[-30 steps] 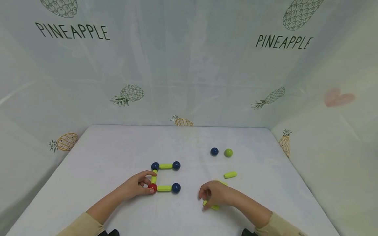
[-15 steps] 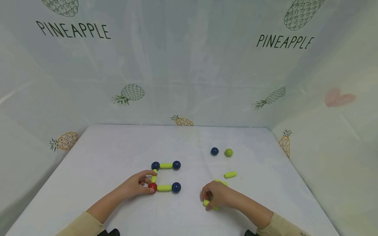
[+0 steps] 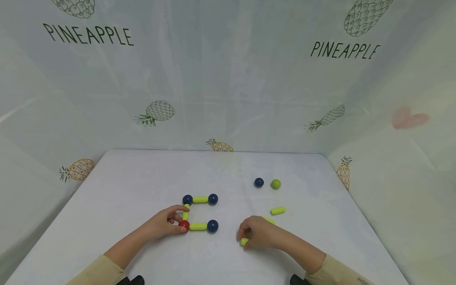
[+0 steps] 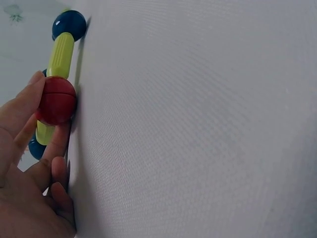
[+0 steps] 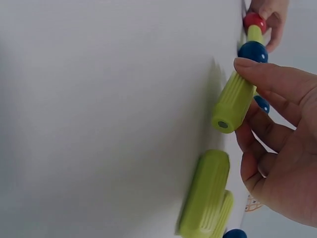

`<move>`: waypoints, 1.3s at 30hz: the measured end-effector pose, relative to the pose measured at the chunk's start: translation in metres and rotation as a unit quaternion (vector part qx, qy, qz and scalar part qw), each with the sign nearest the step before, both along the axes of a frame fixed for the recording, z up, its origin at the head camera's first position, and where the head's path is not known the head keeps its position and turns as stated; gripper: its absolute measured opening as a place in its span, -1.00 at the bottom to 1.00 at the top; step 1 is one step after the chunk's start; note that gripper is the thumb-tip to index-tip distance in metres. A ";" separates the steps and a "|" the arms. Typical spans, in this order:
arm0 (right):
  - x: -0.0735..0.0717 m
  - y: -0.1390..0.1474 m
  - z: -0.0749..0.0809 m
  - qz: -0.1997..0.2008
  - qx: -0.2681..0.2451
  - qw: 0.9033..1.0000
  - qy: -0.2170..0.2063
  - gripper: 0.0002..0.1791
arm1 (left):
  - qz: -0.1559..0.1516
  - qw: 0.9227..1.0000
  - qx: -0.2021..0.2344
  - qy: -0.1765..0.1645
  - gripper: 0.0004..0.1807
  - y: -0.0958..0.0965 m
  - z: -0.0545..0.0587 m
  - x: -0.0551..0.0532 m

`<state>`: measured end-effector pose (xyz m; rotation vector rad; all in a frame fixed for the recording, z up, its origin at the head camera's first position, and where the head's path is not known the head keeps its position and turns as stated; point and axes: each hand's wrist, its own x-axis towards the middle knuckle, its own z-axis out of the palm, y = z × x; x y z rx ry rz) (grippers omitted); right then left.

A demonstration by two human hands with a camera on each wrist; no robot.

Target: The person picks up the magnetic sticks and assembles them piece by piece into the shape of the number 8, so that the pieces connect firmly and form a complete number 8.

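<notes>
On the white table lies a C-shaped build of lime-green magnetic rods [image 3: 198,226] and balls. My left hand [image 3: 167,221] holds its red ball [image 4: 57,100] with the thumb, while a finger reaches along the rod beside it. Blue balls [image 3: 212,226] sit at the other corner and at both ends. To the right, my right hand [image 3: 257,232] pinches a loose lime-green magnetic rod [image 5: 234,101] between thumb and fingers, its round end facing the wrist camera. More lime-green rods [image 5: 205,191] lie on the table below that hand, partly hidden by it in the head view.
A loose blue ball [image 3: 259,182] and a green ball [image 3: 276,184] stand farther back on the right. Another lime-green rod [image 3: 278,210] lies in front of them. Behind the table [image 3: 149,170] hangs a pineapple-print cloth [image 3: 228,79].
My right hand has picked up a rod from the table and shifted slightly left and away from me with it. My left hand and the build have stayed put.
</notes>
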<state>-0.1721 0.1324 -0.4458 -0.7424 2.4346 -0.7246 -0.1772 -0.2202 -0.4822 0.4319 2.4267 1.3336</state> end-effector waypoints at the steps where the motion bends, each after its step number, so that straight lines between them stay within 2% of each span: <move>1: -0.001 -0.001 0.001 0.003 -0.005 1.000 0.007 -0.72 | -0.001 1.000 0.000 0.000 -0.34 0.000 0.000 0.000; 6: -0.007 -0.007 0.009 0.002 -0.037 0.999 0.028 -0.74 | 0.004 1.000 -0.009 -0.004 -0.34 0.002 0.004 0.001; 12: -0.014 -0.017 0.015 -0.030 -0.058 0.998 0.015 -0.77 | 0.018 1.000 -0.016 -0.017 -0.34 0.004 0.006 0.003; 16: -0.020 -0.024 0.017 -0.036 -0.084 0.996 0.010 -0.76 | 0.020 1.000 -0.015 -0.017 -0.33 0.004 0.005 0.003; 22: -0.029 -0.034 0.019 -0.038 -0.114 0.993 -0.009 -0.76 | 0.021 0.999 -0.015 -0.019 -0.33 0.004 0.005 0.004; 31: -0.039 -0.052 0.020 -0.021 -0.159 0.987 -0.008 -0.78 | 0.009 1.000 -0.010 -0.013 -0.34 0.003 0.004 0.005; 39: -0.048 -0.064 0.021 -0.063 -0.158 0.985 -0.027 -0.78 | 0.016 1.000 -0.010 -0.013 -0.35 0.005 0.004 0.004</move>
